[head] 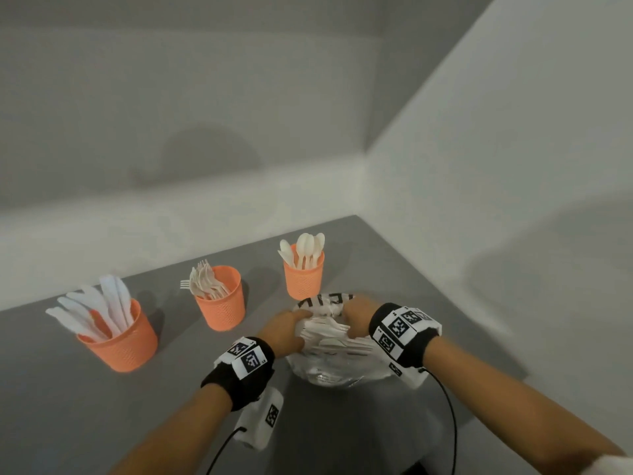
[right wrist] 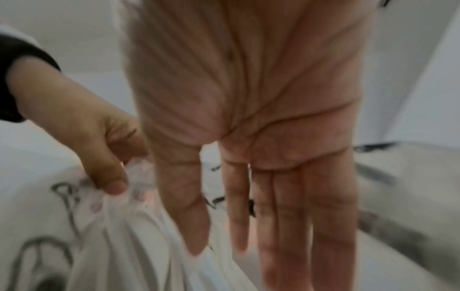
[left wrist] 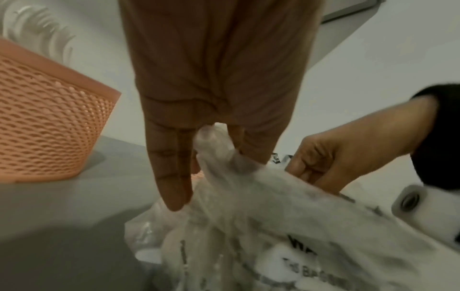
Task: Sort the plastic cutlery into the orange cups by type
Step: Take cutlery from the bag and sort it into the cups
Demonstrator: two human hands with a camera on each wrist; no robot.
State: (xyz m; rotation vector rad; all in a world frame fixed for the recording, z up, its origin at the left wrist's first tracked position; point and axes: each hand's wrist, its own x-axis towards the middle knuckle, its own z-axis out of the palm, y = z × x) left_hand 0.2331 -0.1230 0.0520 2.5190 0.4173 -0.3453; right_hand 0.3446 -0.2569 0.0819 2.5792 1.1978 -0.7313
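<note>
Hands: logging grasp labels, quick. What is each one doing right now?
Left hand: pinches the edge of the plastic bag.
Right hand: grips the bag's other edge; the wrist view is blurred, fingers there look fairly straight.

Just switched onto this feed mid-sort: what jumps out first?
Three orange cups stand in a row on the grey table: knives in the left one, forks in the middle, spoons in the right. Nearer the person, the left hand and right hand both grip a clear printed plastic bag with white cutlery still showing through it.
</note>
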